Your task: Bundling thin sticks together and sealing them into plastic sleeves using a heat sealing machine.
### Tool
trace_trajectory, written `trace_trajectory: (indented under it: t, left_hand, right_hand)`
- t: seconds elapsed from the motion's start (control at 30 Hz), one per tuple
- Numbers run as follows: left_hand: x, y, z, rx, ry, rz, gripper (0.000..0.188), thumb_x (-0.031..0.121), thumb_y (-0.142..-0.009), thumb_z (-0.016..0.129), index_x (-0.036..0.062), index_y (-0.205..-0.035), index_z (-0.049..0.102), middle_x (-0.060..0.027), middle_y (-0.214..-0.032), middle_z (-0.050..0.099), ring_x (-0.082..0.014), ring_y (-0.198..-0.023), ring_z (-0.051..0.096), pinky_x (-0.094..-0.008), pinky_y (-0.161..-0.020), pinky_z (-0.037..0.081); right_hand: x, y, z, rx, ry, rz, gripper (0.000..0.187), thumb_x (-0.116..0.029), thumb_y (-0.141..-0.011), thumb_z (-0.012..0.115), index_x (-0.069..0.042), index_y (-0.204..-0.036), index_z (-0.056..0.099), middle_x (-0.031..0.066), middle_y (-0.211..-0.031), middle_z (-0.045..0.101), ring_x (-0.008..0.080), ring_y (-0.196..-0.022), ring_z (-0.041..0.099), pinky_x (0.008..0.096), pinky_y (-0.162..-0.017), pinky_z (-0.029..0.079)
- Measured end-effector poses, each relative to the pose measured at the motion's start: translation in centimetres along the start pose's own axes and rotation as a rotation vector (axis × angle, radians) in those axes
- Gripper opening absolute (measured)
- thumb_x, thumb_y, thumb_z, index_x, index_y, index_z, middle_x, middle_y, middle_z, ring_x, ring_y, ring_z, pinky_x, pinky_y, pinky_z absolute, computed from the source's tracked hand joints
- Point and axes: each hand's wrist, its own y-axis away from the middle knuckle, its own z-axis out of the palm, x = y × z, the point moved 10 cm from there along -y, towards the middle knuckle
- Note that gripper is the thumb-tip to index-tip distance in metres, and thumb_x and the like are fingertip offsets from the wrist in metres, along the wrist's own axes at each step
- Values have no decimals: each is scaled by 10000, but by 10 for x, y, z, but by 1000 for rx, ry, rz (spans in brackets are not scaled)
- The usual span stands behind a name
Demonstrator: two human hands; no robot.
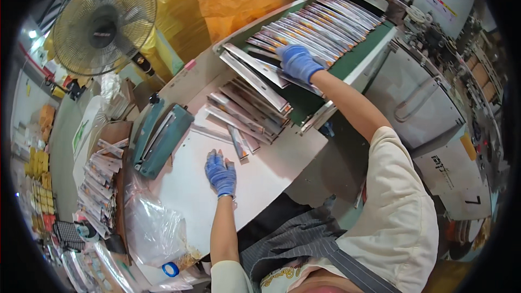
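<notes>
My left hand [221, 173], in a blue glove with bare fingertips, lies open on the white tabletop [258, 182]. Just beyond it is a pile of slim, flat printed packets [247, 109], some askew. At the upper right, a long row of similar packets [320, 27] overlaps on a green conveyor belt [355, 64]. My right hand [298, 63], gloved alike, reaches to the row's near end with its fingers curled on slim packets; the fingertips are partly hidden. Left of this hand, a few packets [258, 78] slant across the belt's end.
A teal heat-sealer-like device [163, 140] stands on the table's left. Clear plastic bags [157, 228] and a blue tape roll [170, 269] lie nearer. More packets [100, 187] are stacked farther left. A fan [103, 27], orange bag [244, 2] and grey machine [415, 95] surround the table.
</notes>
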Motion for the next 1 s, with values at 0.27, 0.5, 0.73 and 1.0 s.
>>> trace_trajectory:
  t: [0.27, 0.5, 0.73, 1.0]
  left_hand:
    - [-14, 5, -8, -6, -9, -35, 356, 126, -745, 568, 14, -1082, 563, -165, -1168, 507, -312, -1103, 455, -393, -947, 333]
    - [-19, 4, 2, -28, 30, -71, 374, 146, -725, 577, 37, -1082, 556, -153, -1189, 495, -304, -1137, 434, -414, -957, 311]
    - [-16, 4, -3, -6, -32, -52, 355, 145, -754, 575, 32, -1090, 551, -166, -1184, 492, -301, -1123, 451, -385, -946, 336]
    - [152, -27, -53, -332, 1407, -369, 406, 192, -881, 504, 16, -1238, 422, -66, -1006, 500, -124, -855, 481, -248, -739, 422]
  right_hand:
    - [-23, 25, -33, -212, -1555, 465, 215, -35, -743, 599, -2, -952, 631, -9, -641, 575, 15, -490, 456, 159, -450, 369]
    - [-50, 36, -49, -267, -1574, 385, 275, -51, -727, 643, -13, -998, 617, -34, -751, 584, 0, -521, 446, 141, -455, 376]
    - [-69, 38, -46, -304, -1534, 304, 291, -84, -732, 650, -12, -1010, 602, -32, -737, 552, 6, -543, 456, 144, -469, 386]
    - [-146, 93, -33, -368, -1686, 178, 398, -96, -771, 637, -55, -1141, 495, 1, -838, 552, 35, -619, 506, 161, -528, 433]
